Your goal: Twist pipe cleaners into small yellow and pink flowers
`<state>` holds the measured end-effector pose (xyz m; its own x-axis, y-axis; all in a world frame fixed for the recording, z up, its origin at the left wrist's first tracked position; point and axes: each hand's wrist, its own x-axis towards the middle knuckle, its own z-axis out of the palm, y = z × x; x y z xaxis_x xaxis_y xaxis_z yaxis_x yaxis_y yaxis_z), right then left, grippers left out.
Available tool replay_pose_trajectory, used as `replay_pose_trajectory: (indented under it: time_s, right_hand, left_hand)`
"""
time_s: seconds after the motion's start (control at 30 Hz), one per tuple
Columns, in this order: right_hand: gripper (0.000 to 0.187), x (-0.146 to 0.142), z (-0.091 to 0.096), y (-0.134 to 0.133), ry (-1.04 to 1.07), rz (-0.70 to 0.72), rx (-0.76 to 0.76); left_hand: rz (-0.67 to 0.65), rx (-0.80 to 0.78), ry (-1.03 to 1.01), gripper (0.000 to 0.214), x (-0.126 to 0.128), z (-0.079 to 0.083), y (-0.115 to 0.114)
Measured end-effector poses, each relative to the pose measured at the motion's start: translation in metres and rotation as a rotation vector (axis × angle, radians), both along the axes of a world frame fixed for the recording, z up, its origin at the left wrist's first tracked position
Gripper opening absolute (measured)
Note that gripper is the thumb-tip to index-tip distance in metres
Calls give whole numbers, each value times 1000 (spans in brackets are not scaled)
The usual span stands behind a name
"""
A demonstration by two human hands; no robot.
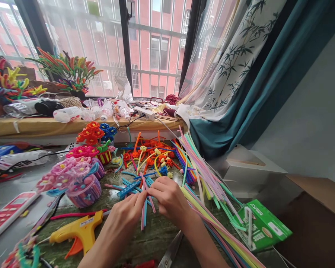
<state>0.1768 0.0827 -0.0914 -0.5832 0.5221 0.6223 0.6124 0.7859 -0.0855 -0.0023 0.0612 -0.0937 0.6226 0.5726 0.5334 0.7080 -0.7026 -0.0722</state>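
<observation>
My left hand [128, 208] and my right hand [166, 195] meet over the middle of the table, fingertips pinched together. Between them seems to be a pink pipe cleaner [143, 181]; the fingers hide most of it. Cut lengths of pink and blue pipe cleaner [144, 217] lie crossed beneath and around the fingertips. A blue plastic piece [128, 189] rests among them, just left of the fingers. Below my right wrist lie scissors [171, 253], partly out of view. A yellow glue gun [82, 229] sits left of my left forearm.
Long pastel pipe cleaners [206, 167] spread along the right, near a green box [264, 225]. Orange pipe-cleaner pieces [149, 149] are heaped behind my hands. At left stand a purple pot [85, 191] of pink pipe-cleaner flowers and a red-and-white strip [9, 216]. Bottles [68, 114] line the windowsill.
</observation>
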Motion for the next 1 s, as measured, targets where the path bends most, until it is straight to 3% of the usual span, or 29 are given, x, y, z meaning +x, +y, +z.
replay_pose_trajectory:
  time_s: [0.2, 0.33, 0.47, 0.67, 0.8, 0.9, 1.0]
  right_hand:
    - [23, -1, -1, -2, 137, 27, 51]
    - [25, -2, 4, -4, 298, 85, 65]
    - [26, -3, 8, -7, 427, 119, 62]
    - [28, -7, 2, -11, 475, 107, 190]
    - [25, -7, 6, -11, 520, 68, 50]
    - [23, -8, 10, -10, 592, 50, -125]
    - [20, -8, 10, -9, 644, 36, -305]
  left_hand:
    - [-8, -307, -317, 22, 6, 5, -4]
    - [47, -739, -605, 30, 13, 23, -9]
    - [-53, -1189, -888, 34, 15, 36, -10]
    - [-181, -1550, -1162, 42, 14, 27, -7]
    - [-136, -1475, -1171, 39, 12, 27, -7]
    - [-67, -1304, -969, 32, 10, 33, -8]
    - [-18, -1022, -714, 23, 9, 36, -8]
